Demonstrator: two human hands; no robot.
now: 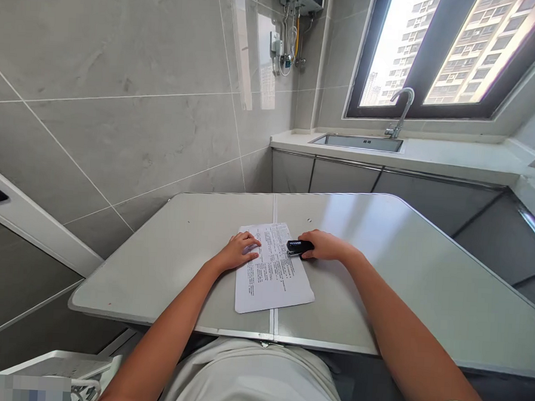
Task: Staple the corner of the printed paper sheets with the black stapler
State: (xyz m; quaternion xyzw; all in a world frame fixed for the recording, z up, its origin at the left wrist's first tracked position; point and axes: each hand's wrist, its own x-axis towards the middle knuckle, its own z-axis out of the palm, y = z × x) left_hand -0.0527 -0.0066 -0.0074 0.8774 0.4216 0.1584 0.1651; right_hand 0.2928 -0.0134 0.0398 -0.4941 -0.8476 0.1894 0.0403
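Observation:
Printed white paper (272, 284) lies on the table in front of me, its lines of text running across the sheet; whether it is one sheet or a stack I cannot tell. My left hand (237, 251) rests on the paper's left edge with the fingers apart. In my right hand (323, 245) is a small black stapler (299, 246), gripped from the right. The stapler's front end reaches over the paper's right edge. Its jaws are too small to make out clearly.
The pale folding table (156, 266) has a metal seam down its middle and tiny bits near the far side. Beyond it stands a counter (453, 155) with a sink (360, 143) and a faucet (402, 112). A tiled wall (119, 127) rises at the left.

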